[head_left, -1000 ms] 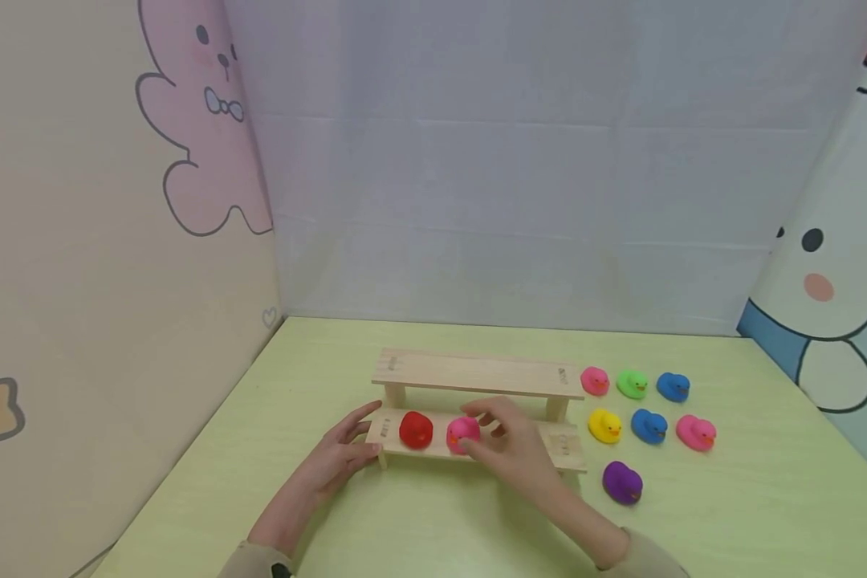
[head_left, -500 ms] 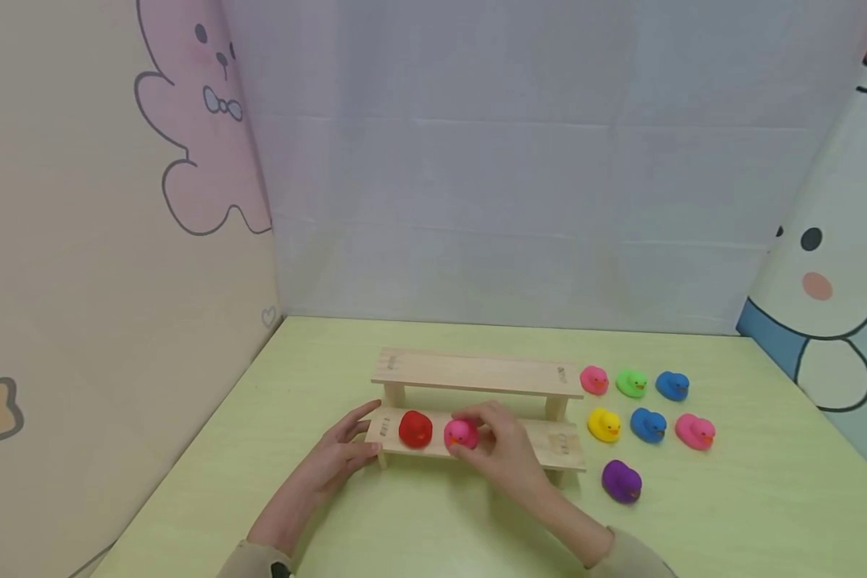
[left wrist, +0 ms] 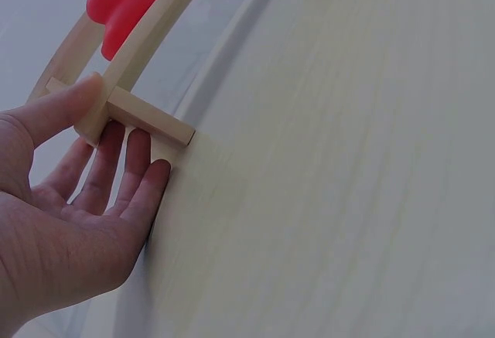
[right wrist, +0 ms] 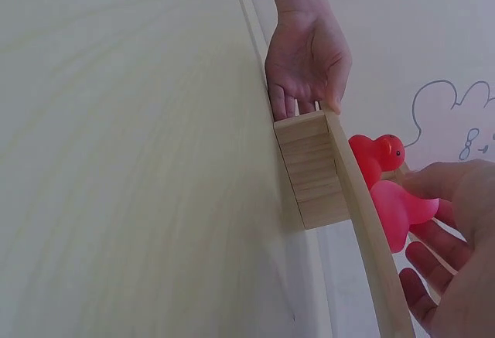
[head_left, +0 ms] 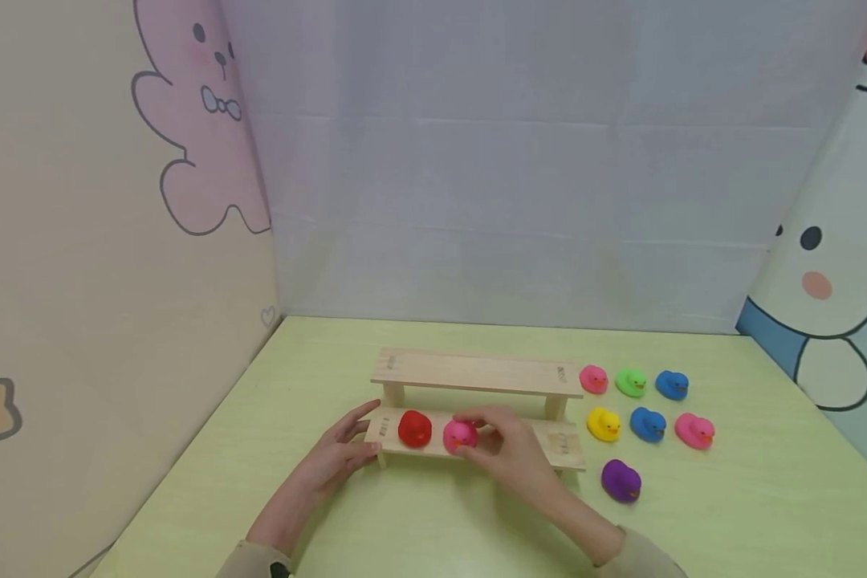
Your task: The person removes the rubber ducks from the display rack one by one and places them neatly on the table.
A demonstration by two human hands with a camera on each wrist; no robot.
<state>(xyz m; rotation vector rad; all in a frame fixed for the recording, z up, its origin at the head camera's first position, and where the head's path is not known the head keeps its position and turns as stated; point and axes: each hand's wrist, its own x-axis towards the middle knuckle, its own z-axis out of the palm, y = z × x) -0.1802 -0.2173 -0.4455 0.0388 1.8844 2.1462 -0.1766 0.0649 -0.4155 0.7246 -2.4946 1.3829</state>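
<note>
A two-tier wooden shelf [head_left: 477,373] stands on the table. My left hand [head_left: 338,453] grips the left end of its lower board, and the left wrist view shows the thumb over the board's end with the fingertips beneath, beside a support leg [left wrist: 151,115]. Between thumb and fingers my right hand [head_left: 514,451] pinches a pink rubber duck [head_left: 458,435] on the lower board. Left of it on the same board sits a red rubber duck [head_left: 414,430], untouched. In the right wrist view the pink duck [right wrist: 398,213] stands close to the red one [right wrist: 375,156].
Right of the shelf, more rubber ducks lie on the pale green table [head_left: 318,345]: two pink, two blue [head_left: 648,425], a green one [head_left: 632,383], a yellow one [head_left: 604,425] and a purple one [head_left: 621,482]. A whitish curtain [head_left: 513,201] hangs behind.
My right hand has moved slightly left and closed its fingers around the pink duck, which has shifted a little left towards the red one. The left hand has stayed put.
</note>
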